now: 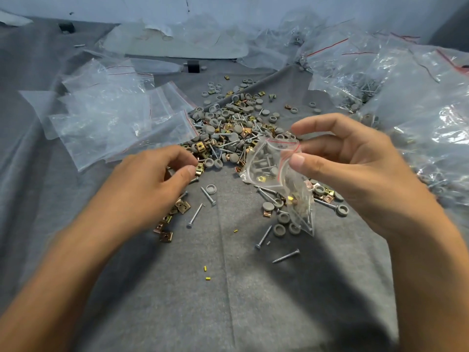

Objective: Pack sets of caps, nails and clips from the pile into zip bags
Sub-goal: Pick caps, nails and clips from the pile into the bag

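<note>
Grey felt, creased in places, covers the table [228,301] below a pale wall [253,6]. The pile [228,130] of caps, nails and clips lies mid-table. The left grip [149,181] pinches a brass clip [199,170] at the pile's near edge. The right grip [355,168] pinches a part-filled zip bag [276,168] by its red seal, above the felt. Empty bags [109,118] lie left, filled bags [418,97] right.
</note>
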Tool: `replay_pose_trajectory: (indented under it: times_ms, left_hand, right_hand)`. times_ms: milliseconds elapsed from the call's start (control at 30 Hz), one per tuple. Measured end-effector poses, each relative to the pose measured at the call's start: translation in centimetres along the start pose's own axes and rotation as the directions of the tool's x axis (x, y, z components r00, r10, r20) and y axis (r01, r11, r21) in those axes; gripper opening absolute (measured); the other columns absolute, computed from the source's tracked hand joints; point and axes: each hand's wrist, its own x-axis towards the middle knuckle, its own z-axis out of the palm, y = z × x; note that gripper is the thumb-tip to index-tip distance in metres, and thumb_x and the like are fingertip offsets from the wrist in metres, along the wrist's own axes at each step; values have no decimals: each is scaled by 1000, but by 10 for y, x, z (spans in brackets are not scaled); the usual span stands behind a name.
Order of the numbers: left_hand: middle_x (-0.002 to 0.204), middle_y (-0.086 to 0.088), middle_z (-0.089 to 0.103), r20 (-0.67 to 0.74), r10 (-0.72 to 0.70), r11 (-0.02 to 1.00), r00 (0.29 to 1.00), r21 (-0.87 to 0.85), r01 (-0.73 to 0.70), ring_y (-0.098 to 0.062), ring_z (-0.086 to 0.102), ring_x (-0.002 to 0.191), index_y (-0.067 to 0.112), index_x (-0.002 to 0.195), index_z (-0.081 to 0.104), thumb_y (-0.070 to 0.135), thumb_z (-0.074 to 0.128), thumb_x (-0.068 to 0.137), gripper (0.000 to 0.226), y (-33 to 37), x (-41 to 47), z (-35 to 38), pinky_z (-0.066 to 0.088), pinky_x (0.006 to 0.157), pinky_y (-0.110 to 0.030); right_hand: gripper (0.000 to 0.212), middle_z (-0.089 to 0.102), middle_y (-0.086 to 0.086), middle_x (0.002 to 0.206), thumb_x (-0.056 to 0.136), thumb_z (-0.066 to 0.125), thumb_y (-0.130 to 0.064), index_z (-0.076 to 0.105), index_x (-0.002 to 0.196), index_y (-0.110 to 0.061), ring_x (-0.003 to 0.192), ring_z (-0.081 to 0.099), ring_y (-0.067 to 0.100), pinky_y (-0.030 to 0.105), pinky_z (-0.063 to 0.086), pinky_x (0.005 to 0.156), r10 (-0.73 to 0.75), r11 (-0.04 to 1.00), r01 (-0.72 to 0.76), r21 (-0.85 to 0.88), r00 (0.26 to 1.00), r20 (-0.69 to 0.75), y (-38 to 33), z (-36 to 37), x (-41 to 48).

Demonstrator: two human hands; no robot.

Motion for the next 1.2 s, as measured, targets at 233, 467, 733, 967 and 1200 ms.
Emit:
replay_pose_trajectory:
  times_ms: [233,467,733,967,1200]
  left_hand:
    - [97,9,68,32,68,973,997,217,-74,-18,60,91,28,108,72,32,61,96,17,6,2,18,44,78,-35]
    - [98,6,58,85,95,939,992,322,-118,-22,53,104,34,104,71,46,56,96,20,7,8,36,46,86,-41]
    - [96,5,60,-131,146,962,980,249,-110,-19,51,96,24,94,61,32,67,92,11,9,22,47,38,78,-33]
    - [106,1,62,-66,230,930,971,310,-199,-22,55,102,18,109,64,23,63,94,15,12,30,58,40,84,-32]
    - [101,-4,66,-68,254,916,965,336,-217,-28,60,96,16,110,67,18,59,98,15,9,37,55,45,80,-39]
  right_hand:
    - [24,78,6,98,82,76,-22,75,107,-22,91,72,13,20,55,81,13,999,-13,-41,1000,-17,1,2,2]
    - [23,78,5,100,82,75,-25,75,105,-25,94,73,13,19,55,80,10,997,-11,-70,1000,-18,0,5,2]
    - [21,78,4,99,84,74,-24,75,104,-24,92,73,15,23,56,80,18,996,-20,-91,1000,-18,-1,6,2]
    - [22,77,4,97,83,74,-22,74,105,-22,91,73,18,25,56,79,20,995,-22,-99,1000,-17,-2,6,1]
    - [23,77,7,97,82,73,-20,73,105,-18,88,71,16,24,55,77,37,995,-39,-91,999,-18,-4,7,0]
